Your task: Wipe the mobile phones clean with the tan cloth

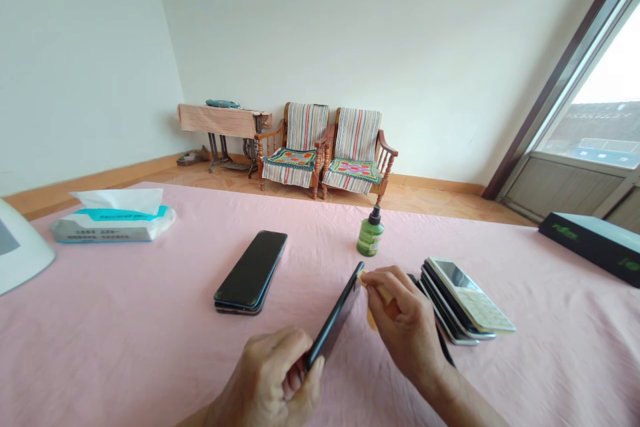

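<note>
Your table (140, 353), under a pink cover, carries a taller phone stack (470, 297) to the right of the green bottle (370, 239) and a shorter phone stack (253, 270) to its left. Nearer you than the bottle, your left hand's (273, 373) fingers grip a tilted phone (335, 315); your right hand's (407, 320) fingers pinch a yellow cloth (371, 320) at its far end.

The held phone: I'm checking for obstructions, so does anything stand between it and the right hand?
Only the yellowish cloth pinched in the right hand, at the upper end of the held phone; nothing else visible stands between them.
</note>
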Available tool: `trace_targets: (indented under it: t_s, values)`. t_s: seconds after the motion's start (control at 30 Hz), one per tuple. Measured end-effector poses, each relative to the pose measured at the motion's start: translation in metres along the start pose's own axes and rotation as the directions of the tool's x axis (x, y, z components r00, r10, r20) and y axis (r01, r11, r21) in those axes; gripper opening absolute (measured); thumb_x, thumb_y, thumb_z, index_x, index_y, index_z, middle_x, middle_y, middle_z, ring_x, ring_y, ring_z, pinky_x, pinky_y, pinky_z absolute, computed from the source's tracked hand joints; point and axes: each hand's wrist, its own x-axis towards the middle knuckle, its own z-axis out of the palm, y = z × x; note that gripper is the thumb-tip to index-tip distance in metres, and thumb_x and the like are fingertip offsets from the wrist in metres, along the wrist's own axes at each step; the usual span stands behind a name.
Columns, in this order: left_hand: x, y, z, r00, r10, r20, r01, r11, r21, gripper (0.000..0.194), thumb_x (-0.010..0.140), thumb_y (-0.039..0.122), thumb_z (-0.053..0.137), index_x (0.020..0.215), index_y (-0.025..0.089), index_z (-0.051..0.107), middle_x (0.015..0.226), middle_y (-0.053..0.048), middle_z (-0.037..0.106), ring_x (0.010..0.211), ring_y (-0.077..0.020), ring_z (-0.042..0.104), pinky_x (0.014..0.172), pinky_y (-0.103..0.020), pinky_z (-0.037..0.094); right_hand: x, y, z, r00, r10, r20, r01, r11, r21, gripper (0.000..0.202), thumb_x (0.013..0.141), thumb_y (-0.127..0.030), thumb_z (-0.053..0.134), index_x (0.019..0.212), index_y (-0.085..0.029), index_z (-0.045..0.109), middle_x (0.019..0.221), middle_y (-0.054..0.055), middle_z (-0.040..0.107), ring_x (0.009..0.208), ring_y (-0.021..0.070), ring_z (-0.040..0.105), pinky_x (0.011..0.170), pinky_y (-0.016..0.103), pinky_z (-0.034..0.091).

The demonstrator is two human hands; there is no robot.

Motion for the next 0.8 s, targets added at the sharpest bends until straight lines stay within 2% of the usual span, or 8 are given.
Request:
trace_targets:
  t_s: [0.2,0.4,0.47,0.6,0.8]
  values:
    - [0.001,0.005,-0.002,0.998,0.068,0.006,-0.068,0.994,0.084,0.022,0.087,0.01,0.047,0.067,0.019,0.049,0.054,0.004,0.048,0.045,-0.0104,0.052,0.046,-0.021,0.038,-0.004,-0.004,0.001,0.99,-0.09,0.111,0.091,0.996,-0.001,0.033,0.088,-0.004,0.047,0.106,-0.024,0.065,0.094,0.005,0.058,0.086,0.0167,0.059,0.074,0.027,0.049]
    - [0.0,0.006,-0.002,0.999,0.051,-0.001,-0.05,0.996,0.072,0.023,0.087,0.01,0.046,0.067,0.019,0.05,0.055,0.004,0.047,0.045,-0.0101,0.052,0.047,-0.021,0.038,-0.01,-0.017,0.006,0.984,-0.126,0.126,0.124,0.992,0.023,0.031,0.087,-0.001,0.045,0.104,-0.023,0.062,0.091,0.004,0.058,0.081,0.0163,0.057,0.071,0.027,0.048]
    - [0.001,0.005,-0.002,0.998,0.055,-0.004,-0.054,0.997,0.06,0.023,0.088,0.01,0.046,0.067,0.019,0.05,0.055,0.004,0.047,0.044,-0.0097,0.05,0.046,-0.021,0.037,-0.009,-0.017,0.007,0.983,-0.124,0.136,0.122,0.992,0.026,0.029,0.087,-0.001,0.047,0.1,-0.022,0.061,0.09,0.004,0.058,0.081,0.0167,0.057,0.071,0.028,0.048]
    - [0.001,0.005,-0.002,0.999,0.038,0.008,-0.039,0.998,0.039,0.023,0.087,0.01,0.047,0.066,0.019,0.049,0.055,0.004,0.047,0.046,-0.0097,0.051,0.048,-0.021,0.037,-0.006,-0.014,0.007,0.99,-0.112,0.083,0.112,0.994,0.002,0.03,0.084,0.001,0.049,0.099,-0.022,0.062,0.089,0.004,0.059,0.081,0.0167,0.057,0.072,0.028,0.047]
    - [0.001,0.005,-0.001,1.0,0.018,0.009,-0.018,0.999,0.032,0.023,0.087,0.011,0.048,0.066,0.019,0.048,0.056,0.004,0.048,0.048,-0.01,0.051,0.049,-0.022,0.037,-0.007,-0.016,0.007,0.989,-0.108,0.102,0.106,0.994,0.023,0.028,0.085,0.001,0.048,0.097,-0.021,0.06,0.087,0.003,0.059,0.079,0.016,0.056,0.07,0.028,0.046]
